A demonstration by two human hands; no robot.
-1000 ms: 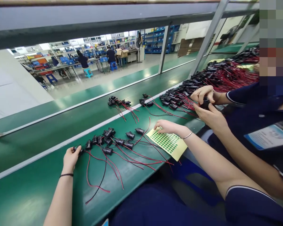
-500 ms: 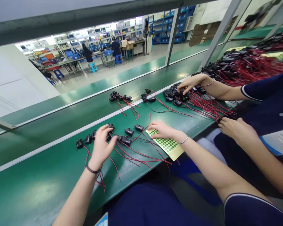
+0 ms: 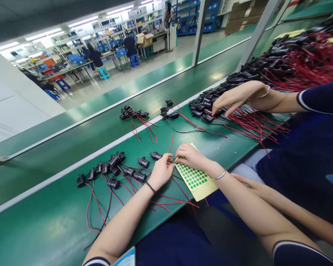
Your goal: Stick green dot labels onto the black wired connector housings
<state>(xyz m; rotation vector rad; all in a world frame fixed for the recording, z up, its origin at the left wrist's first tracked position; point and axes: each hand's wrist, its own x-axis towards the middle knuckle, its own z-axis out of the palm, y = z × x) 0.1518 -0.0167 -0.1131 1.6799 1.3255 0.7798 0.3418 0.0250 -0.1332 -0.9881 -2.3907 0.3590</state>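
Note:
A yellow sticker sheet [image 3: 197, 181] with rows of green dots lies on the green belt in front of me. My right hand [image 3: 191, 156] rests on its far corner, thumb and forefinger pinched at the sheet's edge. My left hand [image 3: 161, 172] lies flat on the belt beside it, fingertips touching the same corner, over red wires. A row of black connectors [image 3: 113, 167] with red and black wires lies to the left of my left hand.
A co-worker's hand [image 3: 234, 97] reaches into a large pile of black connectors with red wires [image 3: 280, 62] at the right. Two small connector bunches [image 3: 133, 113] lie by the belt's white stripe [image 3: 72, 166]. Metal posts [image 3: 198, 33] stand beyond the belt.
My left hand has left the connector row and moved right to the sheet's corner. My right hand's fingers have curled at the sheet's edge. The co-worker's near hand has dropped low.

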